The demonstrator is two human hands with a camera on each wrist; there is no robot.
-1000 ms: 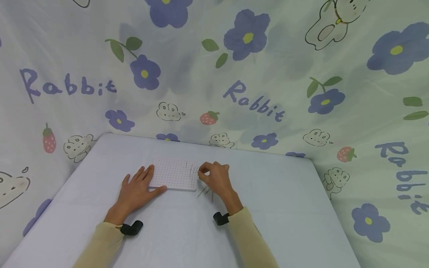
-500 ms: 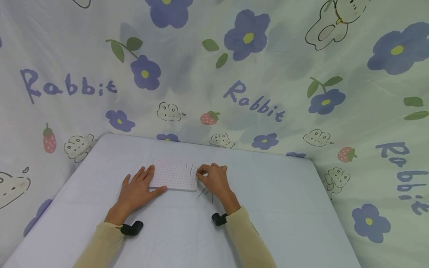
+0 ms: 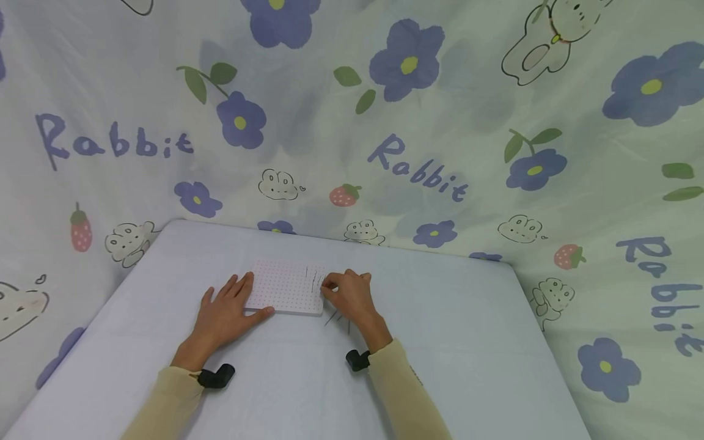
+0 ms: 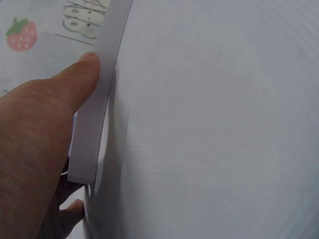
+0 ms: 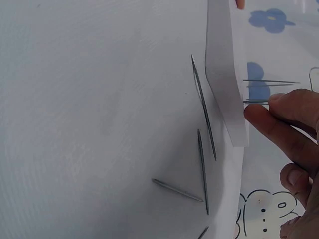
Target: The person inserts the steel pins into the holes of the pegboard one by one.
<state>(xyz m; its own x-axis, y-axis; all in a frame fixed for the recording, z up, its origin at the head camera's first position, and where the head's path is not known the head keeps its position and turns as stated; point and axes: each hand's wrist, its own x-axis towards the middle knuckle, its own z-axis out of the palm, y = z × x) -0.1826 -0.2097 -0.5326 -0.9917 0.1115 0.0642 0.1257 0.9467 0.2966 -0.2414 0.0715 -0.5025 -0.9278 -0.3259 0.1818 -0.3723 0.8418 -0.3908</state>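
Note:
A white board (image 3: 280, 288) with a grid of dots lies on the table. Several thin dark metal needles (image 3: 313, 282) stand up from its right part. My left hand (image 3: 219, 313) rests at the board's left side, fingers spread and thumb (image 4: 87, 72) along the near edge. At the right edge, my right hand (image 3: 353, 297) pinches a needle (image 5: 257, 102) between thumb and index finger, upright against the board's face. Its upper end is hidden by the fingertips. Beside it, other upright needles (image 5: 271, 81) show in the right wrist view.
Several loose needles (image 5: 203, 172) lie on the white-covered table (image 3: 467, 342), close to the board's right edge and below my right hand. Patterned cloth (image 3: 308, 122) hangs behind the table and along both sides. A black wrist camera (image 3: 217, 375) is on the left wrist.
My right hand has shifted slightly left, its fingertips now over the board's right edge. The left hand and the board have stayed in place.

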